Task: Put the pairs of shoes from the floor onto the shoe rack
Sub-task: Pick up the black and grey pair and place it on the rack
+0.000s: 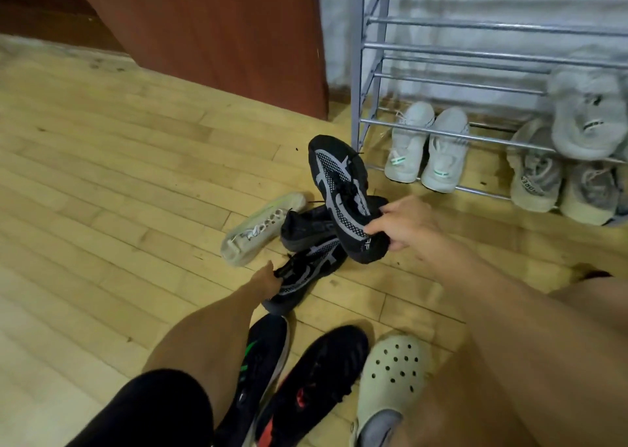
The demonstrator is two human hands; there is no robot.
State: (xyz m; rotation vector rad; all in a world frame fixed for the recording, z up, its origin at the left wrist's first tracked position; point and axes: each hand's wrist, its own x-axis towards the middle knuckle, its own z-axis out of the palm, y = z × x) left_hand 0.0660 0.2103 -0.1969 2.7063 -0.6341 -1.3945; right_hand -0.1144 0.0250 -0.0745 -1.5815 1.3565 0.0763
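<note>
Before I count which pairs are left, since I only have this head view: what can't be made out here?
- Shoe rack: its right side and top are cut off by the frame edges.
- Plain black shoe: mostly hidden under the raised black-and-grey shoe in the right hand.
- Clog: partly hidden by the right arm; no partner visible.
- Left hand: fingertips hidden against the lower black-and-grey shoe.
</note>
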